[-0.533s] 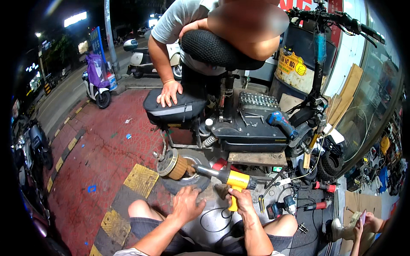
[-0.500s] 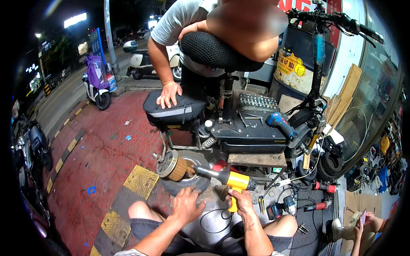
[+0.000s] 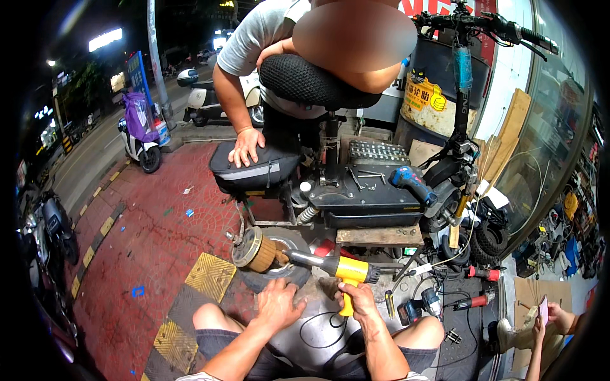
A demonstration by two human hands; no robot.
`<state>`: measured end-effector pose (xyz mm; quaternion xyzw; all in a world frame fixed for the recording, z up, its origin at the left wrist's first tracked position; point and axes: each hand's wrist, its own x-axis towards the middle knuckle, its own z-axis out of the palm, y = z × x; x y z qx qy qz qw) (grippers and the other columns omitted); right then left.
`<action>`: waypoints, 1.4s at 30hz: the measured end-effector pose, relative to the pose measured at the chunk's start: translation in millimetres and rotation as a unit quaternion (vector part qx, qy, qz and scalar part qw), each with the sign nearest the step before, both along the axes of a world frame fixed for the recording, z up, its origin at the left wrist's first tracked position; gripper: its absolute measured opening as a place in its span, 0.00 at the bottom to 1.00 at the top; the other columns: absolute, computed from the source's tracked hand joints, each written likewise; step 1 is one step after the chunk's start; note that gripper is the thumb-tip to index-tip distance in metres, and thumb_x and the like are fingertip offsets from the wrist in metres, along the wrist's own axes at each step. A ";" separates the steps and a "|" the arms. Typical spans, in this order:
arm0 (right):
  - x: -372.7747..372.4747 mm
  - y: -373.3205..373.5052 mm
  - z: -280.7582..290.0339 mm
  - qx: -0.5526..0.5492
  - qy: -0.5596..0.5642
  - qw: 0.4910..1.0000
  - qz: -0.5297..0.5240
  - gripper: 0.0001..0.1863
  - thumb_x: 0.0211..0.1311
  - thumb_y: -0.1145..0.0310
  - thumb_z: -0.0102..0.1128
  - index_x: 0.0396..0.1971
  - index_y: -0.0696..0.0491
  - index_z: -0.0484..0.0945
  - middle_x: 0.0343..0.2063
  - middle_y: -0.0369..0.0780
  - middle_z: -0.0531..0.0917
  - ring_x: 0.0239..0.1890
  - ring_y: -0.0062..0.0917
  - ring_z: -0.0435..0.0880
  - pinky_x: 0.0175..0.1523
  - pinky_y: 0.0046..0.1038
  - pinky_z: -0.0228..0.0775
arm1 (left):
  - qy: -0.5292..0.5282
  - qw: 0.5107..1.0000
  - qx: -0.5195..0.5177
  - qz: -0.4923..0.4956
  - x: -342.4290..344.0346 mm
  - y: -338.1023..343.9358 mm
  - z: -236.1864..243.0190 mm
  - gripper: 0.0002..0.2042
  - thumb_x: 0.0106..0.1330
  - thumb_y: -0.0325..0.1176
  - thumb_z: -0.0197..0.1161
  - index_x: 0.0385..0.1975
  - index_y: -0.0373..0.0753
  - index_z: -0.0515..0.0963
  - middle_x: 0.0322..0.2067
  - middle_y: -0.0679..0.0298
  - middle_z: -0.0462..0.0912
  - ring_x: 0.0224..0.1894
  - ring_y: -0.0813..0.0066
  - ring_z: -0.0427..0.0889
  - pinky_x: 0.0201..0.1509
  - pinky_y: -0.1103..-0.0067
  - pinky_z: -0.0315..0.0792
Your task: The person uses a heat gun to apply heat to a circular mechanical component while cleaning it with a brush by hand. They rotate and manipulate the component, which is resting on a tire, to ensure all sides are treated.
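Observation:
My right hand (image 3: 359,298) is wrapped round the grip of a yellow heat gun (image 3: 353,269). Its dark nozzle points left, close to the core of a hub motor stator (image 3: 255,250) with a ring of copper-brown windings. The stator lies tilted on a small tyred wheel (image 3: 270,279) on the ground, its axle end facing up and left. My left hand (image 3: 278,305) is held low at the wheel's near side, fingers loosely spread with nothing in them. Whether its fingertips touch the tyre I cannot tell. A black cable (image 3: 309,325) loops below the heat gun.
An electric scooter's black deck (image 3: 372,202) stands ahead, with a blue cordless tool (image 3: 413,184) and wrenches on top. Another person (image 3: 232,95) leans over its seat, one hand on a black bag (image 3: 254,168). Power tools (image 3: 432,303) lie right. Someone's hands (image 3: 551,317) hold a phone lower right.
The view has shifted slightly, so the scooter and background sit a little further left. My hands, the heat gun and the stator keep nearly the same arrangement.

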<state>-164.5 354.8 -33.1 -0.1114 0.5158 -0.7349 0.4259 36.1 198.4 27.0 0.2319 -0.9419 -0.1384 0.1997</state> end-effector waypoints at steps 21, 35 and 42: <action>-11.2 2.0 -33.8 0.015 0.018 1.000 -0.010 0.11 0.64 0.65 0.74 0.41 0.53 0.86 0.28 0.34 0.86 0.25 0.20 0.84 0.28 0.25 0.73 | -0.115 0.992 -0.058 -0.001 -22.5 -7.4 16.7 0.24 0.60 0.53 0.71 0.41 0.35 0.85 0.51 0.45 0.83 0.55 0.46 0.82 0.56 0.55 0.77; 11.0 22.2 16.5 -0.008 0.050 0.997 -0.061 0.15 0.64 0.69 0.68 0.49 0.56 0.82 0.24 0.35 0.82 0.21 0.19 0.79 0.23 0.25 0.69 | -0.261 0.962 -0.081 -0.020 -30.4 20.0 49.9 0.37 0.71 0.63 0.58 0.68 0.39 0.75 0.61 0.40 0.77 0.61 0.42 0.78 0.63 0.56 0.75; 3.2 22.9 16.4 0.017 0.064 0.997 -0.046 0.16 0.63 0.68 0.69 0.50 0.56 0.82 0.25 0.36 0.83 0.20 0.19 0.79 0.24 0.25 0.71 | -0.294 0.951 -0.098 -0.012 -33.6 20.0 46.3 0.39 0.70 0.65 0.58 0.72 0.43 0.71 0.62 0.39 0.77 0.61 0.39 0.78 0.64 0.55 0.75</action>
